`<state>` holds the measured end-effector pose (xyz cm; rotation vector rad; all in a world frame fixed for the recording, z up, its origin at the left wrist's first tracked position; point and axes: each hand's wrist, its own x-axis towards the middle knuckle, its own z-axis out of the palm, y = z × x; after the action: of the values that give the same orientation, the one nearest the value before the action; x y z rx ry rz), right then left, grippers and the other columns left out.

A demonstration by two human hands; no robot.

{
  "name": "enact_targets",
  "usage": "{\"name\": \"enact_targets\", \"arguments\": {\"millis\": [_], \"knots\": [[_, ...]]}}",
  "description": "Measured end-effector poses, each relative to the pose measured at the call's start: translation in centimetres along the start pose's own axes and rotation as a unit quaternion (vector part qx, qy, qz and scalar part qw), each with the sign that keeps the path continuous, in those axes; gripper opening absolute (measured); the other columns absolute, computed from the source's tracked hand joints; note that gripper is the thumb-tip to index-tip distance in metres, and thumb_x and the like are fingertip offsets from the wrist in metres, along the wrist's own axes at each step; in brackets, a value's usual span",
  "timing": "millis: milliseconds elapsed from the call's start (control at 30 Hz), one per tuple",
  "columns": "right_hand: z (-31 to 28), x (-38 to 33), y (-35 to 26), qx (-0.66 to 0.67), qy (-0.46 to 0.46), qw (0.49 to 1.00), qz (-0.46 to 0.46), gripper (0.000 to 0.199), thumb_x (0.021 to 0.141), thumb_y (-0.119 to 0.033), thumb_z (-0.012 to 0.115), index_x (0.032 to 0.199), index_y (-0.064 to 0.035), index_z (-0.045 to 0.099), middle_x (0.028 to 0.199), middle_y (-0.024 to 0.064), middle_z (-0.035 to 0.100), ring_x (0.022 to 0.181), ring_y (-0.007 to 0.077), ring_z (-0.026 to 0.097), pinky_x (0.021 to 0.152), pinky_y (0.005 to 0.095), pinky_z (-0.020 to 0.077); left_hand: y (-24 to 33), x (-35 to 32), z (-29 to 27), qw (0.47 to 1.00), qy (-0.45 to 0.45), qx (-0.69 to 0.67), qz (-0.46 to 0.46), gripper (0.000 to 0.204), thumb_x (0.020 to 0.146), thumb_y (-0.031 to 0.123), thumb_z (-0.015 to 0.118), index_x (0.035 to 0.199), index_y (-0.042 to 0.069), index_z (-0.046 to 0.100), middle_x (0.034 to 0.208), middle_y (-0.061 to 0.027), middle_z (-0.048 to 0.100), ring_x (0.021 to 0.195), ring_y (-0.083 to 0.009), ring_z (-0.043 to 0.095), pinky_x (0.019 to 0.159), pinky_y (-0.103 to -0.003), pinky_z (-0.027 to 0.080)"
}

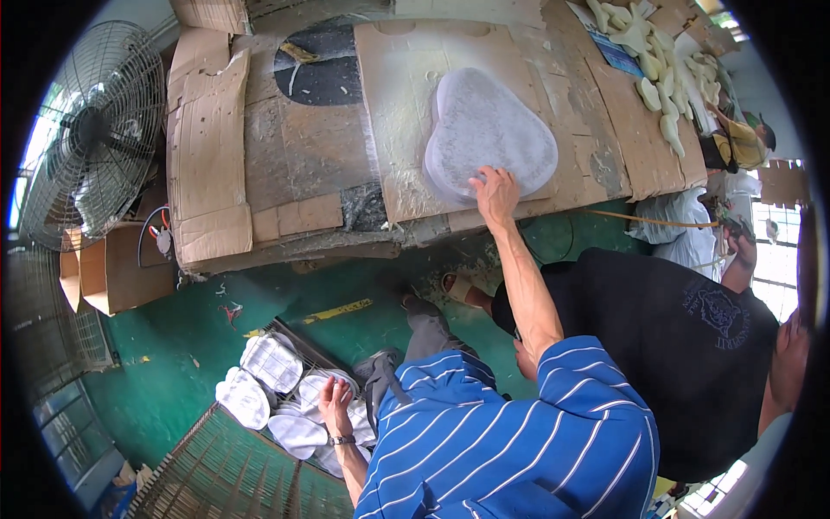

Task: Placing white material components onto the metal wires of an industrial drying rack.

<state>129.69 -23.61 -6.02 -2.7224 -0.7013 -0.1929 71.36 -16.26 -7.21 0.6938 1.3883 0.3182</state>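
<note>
One grey sheet stack (490, 130), two hands

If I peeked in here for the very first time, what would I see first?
First the pale, bumpy, heart-shaped sheets stacked on the cardboard-covered table at the top, with the right hand resting on their near edge. Then the white shoe soles piled in a wire basket on the green floor below, where the left hand reaches. A big metal fan stands at the far left.
</note>
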Motion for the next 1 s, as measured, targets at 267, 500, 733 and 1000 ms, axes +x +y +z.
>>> {"name": "enact_targets", "arguments": {"millis": [267,500,733,1000], "knots": [[-0.9,0.4,-0.8,-0.066,-0.093,0.993,-0.029,0.039,0.078,-0.039,0.081,0.105,-0.0124,0.070,0.102,0.0117,0.068,0.103,0.0331,0.059,0.086,0.0509,0.0455,-0.8,0.0,0.8,0.999,0.018,-0.034,0.027,0.047,0.097,0.022,0.068,0.137,0.002,0.053,0.118,-0.0083,0.067,0.101,-0.0171,0.066,0.087,-0.030,0.054],[-2.1,2.5,-0.6,-0.038,-0.072,0.996,-0.043,0.034,0.078,-0.037,0.081,0.100,-0.0130,0.072,0.092,0.0128,0.070,0.095,0.0338,0.064,0.080,0.0499,0.0475,-2.6,-0.6,0.1,0.999,0.001,-0.042,0.032,0.052,0.095,0.023,0.070,0.138,0.001,0.052,0.119,-0.0108,0.067,0.105,-0.0198,0.066,0.087,-0.032,0.054],[-12.4,10.5,-10.0,-0.136,0.024,0.953,-0.269,0.012,0.078,-0.016,0.073,0.074,-0.0077,0.066,0.071,0.0115,0.067,0.074,0.0338,0.065,0.068,0.0474,0.0444,3.6,-1.4,4.4,0.995,-0.032,-0.051,0.085,0.047,0.097,0.022,0.068,0.136,0.001,0.055,0.123,-0.0118,0.067,0.111,-0.0202,0.065,0.093,-0.032,0.052],[-20.1,-7.9,-26.3,-0.039,-0.056,0.896,-0.438,0.015,0.081,-0.016,0.073,0.094,-0.0093,0.070,0.083,0.0099,0.066,0.084,0.0281,0.061,0.075,0.0424,0.0439,13.1,-4.0,14.1,0.900,-0.347,-0.243,0.105,0.055,0.099,0.021,0.064,0.145,-0.002,0.045,0.136,-0.0157,0.058,0.126,-0.0247,0.057,0.107,-0.040,0.047]]}}
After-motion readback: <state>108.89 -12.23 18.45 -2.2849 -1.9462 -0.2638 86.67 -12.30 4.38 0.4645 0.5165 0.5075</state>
